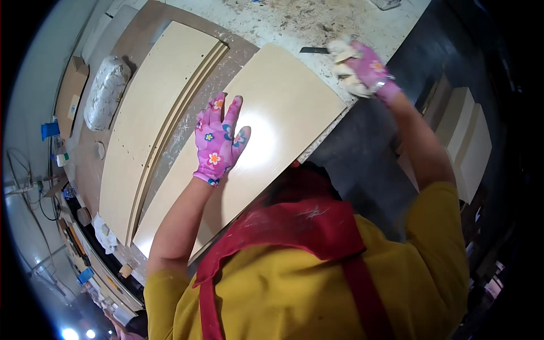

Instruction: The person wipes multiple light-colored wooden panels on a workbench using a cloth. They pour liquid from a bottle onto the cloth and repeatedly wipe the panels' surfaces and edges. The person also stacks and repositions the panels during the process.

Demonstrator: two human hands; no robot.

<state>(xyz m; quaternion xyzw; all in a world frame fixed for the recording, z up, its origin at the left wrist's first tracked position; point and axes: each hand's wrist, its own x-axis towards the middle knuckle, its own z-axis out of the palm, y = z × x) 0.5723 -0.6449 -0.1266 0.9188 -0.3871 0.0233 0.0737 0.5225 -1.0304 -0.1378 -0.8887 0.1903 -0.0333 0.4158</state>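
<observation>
My left hand (218, 141), in a pink flowered glove, lies flat with its fingers spread on a pale wood-coloured panel (283, 102). Past the panel's far right corner, my right hand (368, 65), gloved in the same pattern, is closed round a crumpled white cloth (345, 71). Beside the cloth, a flat dark strip (313, 50) rests on the stained tabletop; its kind I cannot make out. Whether the cloth touches the panel's edge cannot be told.
Left of the panel lies a stack of similar long panels (153, 119). Further left are a plastic-wrapped bundle (107, 92) and a cardboard piece (72, 99). More boards (462, 136) stand at the right, below the table's stained white top (317, 22).
</observation>
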